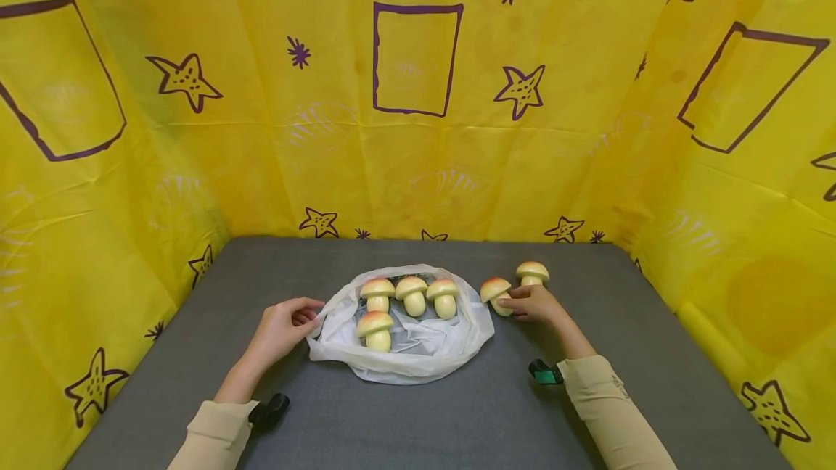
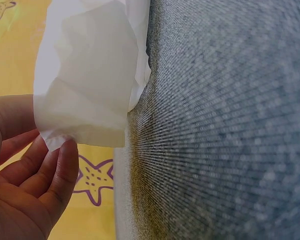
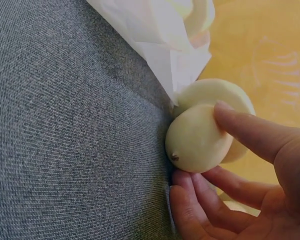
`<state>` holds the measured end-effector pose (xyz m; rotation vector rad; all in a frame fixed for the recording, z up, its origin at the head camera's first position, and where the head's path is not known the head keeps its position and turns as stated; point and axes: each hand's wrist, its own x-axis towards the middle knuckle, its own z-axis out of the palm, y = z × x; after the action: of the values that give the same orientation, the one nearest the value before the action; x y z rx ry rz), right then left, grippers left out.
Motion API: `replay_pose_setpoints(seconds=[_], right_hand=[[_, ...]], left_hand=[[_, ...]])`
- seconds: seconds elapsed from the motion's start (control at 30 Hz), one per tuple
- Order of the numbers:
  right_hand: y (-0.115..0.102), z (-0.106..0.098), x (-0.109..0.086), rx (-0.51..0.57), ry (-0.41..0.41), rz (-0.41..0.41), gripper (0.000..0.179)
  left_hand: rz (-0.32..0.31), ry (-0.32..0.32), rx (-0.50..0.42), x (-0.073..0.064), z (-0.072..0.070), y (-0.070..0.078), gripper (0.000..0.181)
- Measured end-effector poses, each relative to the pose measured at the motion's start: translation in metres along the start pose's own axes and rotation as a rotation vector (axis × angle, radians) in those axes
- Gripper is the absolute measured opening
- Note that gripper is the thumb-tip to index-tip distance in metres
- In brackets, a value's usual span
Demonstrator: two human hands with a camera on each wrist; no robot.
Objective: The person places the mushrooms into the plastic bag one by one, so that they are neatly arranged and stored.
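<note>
A white plastic bag (image 1: 421, 367) lies spread on the table with its mouth wide. Several toy mushrooms (image 1: 414, 297), cream with orange-tinged caps, are inside it. My left hand (image 1: 284, 328) pinches the bag's left rim between thumb and fingers; the left wrist view shows the thin white plastic (image 2: 90, 75) at the fingertips. Just right of the bag, my right hand (image 1: 535, 304) grips a toy mushroom (image 1: 495, 289) by its stem. In the right wrist view the thumb presses on that stem (image 3: 197, 140), with the fingers beneath it.
Behind my right hand another mushroom (image 1: 532, 270) stands on the dark grey table (image 1: 418, 426). Yellow cloth (image 1: 418, 165) with purple stars and frames hangs along the table's back and sides. A dark strap device sits on each wrist.
</note>
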<state>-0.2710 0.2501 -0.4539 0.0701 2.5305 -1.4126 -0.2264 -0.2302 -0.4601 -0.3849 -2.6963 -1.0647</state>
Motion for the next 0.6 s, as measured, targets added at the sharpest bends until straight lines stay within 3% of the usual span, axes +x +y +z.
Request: replay_pose_setpoints(seconds=[0.6], right_hand=[[-0.0028,0.0004,-0.0044,0.037,-0.043,0.022,0.057]], left_hand=[[0.01,-0.007,-0.001,0.0011,-0.0008,0.0009,0.023]])
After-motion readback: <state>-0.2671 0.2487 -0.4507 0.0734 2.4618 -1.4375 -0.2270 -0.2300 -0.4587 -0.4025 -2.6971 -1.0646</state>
